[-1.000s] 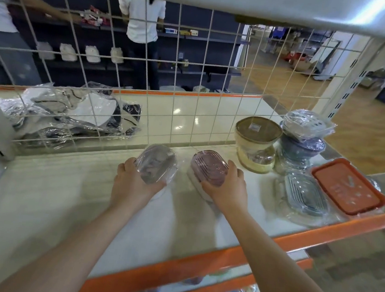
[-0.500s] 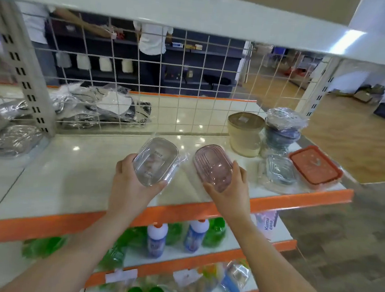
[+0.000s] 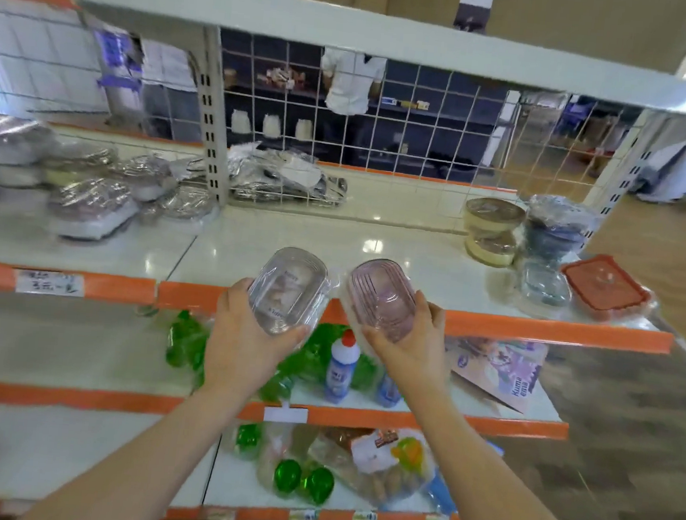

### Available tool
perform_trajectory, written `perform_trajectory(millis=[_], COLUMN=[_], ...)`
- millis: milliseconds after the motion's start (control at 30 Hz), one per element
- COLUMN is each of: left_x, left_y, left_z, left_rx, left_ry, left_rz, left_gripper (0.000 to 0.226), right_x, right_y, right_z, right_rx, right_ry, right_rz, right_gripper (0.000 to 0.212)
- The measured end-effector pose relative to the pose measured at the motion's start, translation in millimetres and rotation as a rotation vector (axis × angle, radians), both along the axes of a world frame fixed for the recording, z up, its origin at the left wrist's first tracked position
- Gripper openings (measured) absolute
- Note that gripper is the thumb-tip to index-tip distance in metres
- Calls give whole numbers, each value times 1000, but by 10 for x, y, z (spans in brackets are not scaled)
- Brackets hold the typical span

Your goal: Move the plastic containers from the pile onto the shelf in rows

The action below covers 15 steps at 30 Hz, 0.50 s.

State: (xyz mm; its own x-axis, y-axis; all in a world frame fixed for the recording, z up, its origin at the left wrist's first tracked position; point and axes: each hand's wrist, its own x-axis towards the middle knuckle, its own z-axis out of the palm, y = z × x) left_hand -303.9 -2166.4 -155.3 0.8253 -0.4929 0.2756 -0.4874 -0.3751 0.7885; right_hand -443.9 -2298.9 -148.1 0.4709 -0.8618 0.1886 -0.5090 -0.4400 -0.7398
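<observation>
A shop aisle fills the frame: a white shelf (image 3: pixel 375 258) with an orange front edge runs across the middle, backed by a wire grid, with lower tiers of green bottles below. At centre, held in the air just in front of that orange edge, the left hand (image 3: pixel 241 342) wraps its grip round a clear container (image 3: pixel 288 290), and the right hand (image 3: pixel 411 342) curls its grip round a pink container (image 3: pixel 383 299). Both are rounded-oblong tubs of thin, ribbed, see-through plastic, each in a loose glossy wrapper. At the right of the shelf sit other containers: a stack of round beige tubs (image 3: pixel 492 232), a dark wrapped bundle, a small clear box and an orange-lidded box (image 3: pixel 605 285).

The slippery film is the likely trouble: a tub could slide inside its wrapper and drop onto the bottles below. The glossy shelf top looks slick too, so tubs set near the edge may skate off or spoil a straight row.
</observation>
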Motion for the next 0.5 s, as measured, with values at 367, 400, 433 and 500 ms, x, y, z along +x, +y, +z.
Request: perform_trajectory(millis=[367, 400, 433, 500], left_x=[583, 670, 758, 937], left_y=[1222, 1351, 1479, 1742], left_z=[77, 78, 79, 87], left_rx=[-32, -37, -40, -48], left_ry=[0, 1, 2, -5], left_rz=[231, 254, 275, 318], left_gripper=[96, 97, 96, 92], right_x=[893, 1009, 1126, 1369], right_y=[891, 999, 1109, 1339], right_z=[110, 120, 132, 157], right_rx=[-3, -5, -6, -12], right_ry=[-7, -3, 1, 6], right_rz=[241, 263, 284, 316], right_gripper=[94, 95, 95, 95])
